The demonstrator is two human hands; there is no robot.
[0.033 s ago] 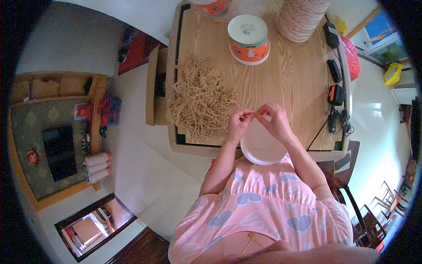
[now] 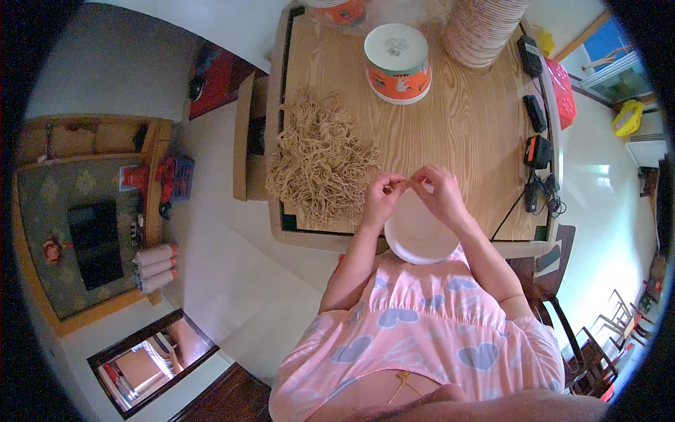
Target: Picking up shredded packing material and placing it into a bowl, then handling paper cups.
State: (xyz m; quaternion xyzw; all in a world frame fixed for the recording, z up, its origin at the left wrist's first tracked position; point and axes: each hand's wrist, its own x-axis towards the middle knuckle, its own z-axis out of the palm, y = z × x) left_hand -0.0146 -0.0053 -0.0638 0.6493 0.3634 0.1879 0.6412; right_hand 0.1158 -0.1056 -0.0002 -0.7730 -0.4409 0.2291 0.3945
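Over the bowl (image 2: 422,243), your left hand (image 2: 382,198) and right hand (image 2: 441,195) pinch narrowly, on what I cannot tell, seemingly fine work next needing steadiness.

Wood tbl (image 2: 485,126) holds tan cords (image 2: 320,158), orange tub (image 2: 399,79), blk devices (image 2: 535,114).

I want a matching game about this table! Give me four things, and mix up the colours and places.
1. heap of cords
2. white bowl
3. upside-down printed bowl
4. tall stack

A. nearest the pink dress
B. far right part of the table
C. tan and tangled
D. orange, green and white

Pairs: 1-C, 2-A, 3-D, 4-B
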